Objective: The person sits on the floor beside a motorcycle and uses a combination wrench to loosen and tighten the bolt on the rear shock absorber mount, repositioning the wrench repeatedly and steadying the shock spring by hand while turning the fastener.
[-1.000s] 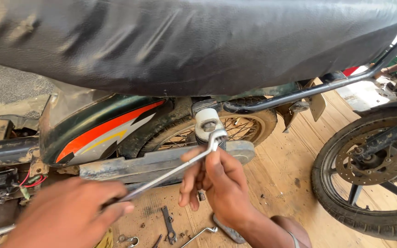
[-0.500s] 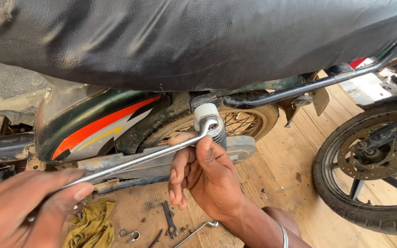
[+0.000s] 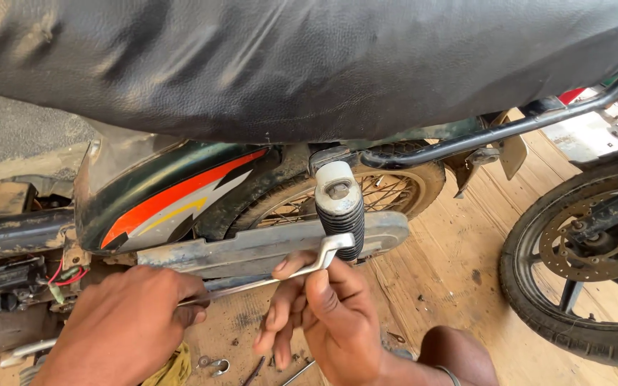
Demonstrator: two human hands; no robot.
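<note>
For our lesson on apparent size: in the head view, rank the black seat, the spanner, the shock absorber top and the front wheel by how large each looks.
1. black seat, though nearness inflates it
2. front wheel, partly cut off
3. spanner
4. shock absorber top

Left hand (image 3: 126, 325) low in frame, back of hand up, fingers curled into a closed fist — knuckles toward centre. Right hand (image 3: 327, 314) just beside it, wrist bent, thumb and fingers pinched shut near the top — remaining fingers hang loosely downward.

Wooden plank floor (image 3: 459, 286) bears motorcycle wheels, scattered small tools (image 3: 214, 366)
</note>
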